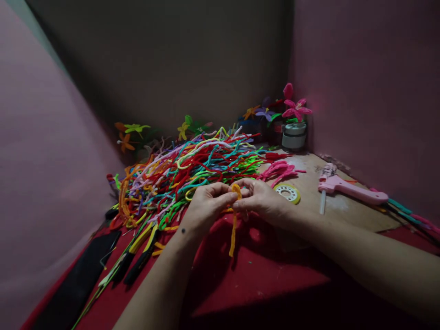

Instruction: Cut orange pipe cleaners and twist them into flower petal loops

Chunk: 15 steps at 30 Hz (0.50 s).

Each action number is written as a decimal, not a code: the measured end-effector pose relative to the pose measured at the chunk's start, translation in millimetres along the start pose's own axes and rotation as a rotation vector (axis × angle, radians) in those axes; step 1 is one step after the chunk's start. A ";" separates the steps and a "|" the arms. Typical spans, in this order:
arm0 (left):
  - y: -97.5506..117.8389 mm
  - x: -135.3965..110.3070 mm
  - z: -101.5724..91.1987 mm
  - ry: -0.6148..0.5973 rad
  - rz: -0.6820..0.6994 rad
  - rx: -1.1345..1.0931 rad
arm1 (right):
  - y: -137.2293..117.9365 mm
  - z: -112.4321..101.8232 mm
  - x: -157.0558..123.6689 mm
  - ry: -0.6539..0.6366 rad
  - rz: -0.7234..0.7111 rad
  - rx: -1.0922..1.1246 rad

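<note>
Between my two hands is an orange pipe cleaner [233, 236], bent into a small loop at the top with one end hanging down over the red cloth. My left hand [209, 204] pinches it from the left with thumb and forefinger. From the other side my right hand [263, 201] grips the same piece, its fingertips almost meeting those of the left. Part of the loop is hidden by the fingers. Just behind the hands lies a large heap of pipe cleaners [206, 158] in many colours.
Yellow-and-black pliers [142, 247] and a dark flat slab [82, 275] lie at left. To the right are a yellow tape roll [290, 193], pink pipe cleaners [280, 170] and a pink glue gun [354, 189] on a board [360, 217]. A potted pink flower [297, 110] stands behind.
</note>
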<state>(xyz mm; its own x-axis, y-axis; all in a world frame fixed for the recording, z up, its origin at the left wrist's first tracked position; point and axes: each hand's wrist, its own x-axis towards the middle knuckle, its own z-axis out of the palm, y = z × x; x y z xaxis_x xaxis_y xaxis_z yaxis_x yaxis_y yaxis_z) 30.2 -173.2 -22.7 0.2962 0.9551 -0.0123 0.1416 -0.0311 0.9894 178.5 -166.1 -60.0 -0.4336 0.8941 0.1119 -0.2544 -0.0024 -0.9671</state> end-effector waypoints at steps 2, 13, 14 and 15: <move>-1.1 0.4 1.2 0.060 0.009 -0.033 | 1.5 -1.0 -0.7 -0.016 0.012 -0.006; -7.2 0.0 6.6 0.242 0.205 0.465 | 3.1 0.7 -3.4 0.093 0.034 -0.177; -7.5 -0.6 8.4 0.295 0.271 0.561 | 3.6 0.0 -3.2 0.104 0.039 -0.181; -7.5 -0.9 9.7 0.324 0.309 0.619 | 3.7 -0.4 -3.1 0.112 0.042 -0.181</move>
<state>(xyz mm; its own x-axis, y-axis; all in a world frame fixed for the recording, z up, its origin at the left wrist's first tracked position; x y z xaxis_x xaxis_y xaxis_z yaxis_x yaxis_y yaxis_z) 38.1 -176.7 -31.5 0.1300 0.9118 0.3896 0.6295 -0.3795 0.6781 179.3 -168.8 -64.0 -0.3390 0.9392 0.0545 -0.0747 0.0309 -0.9967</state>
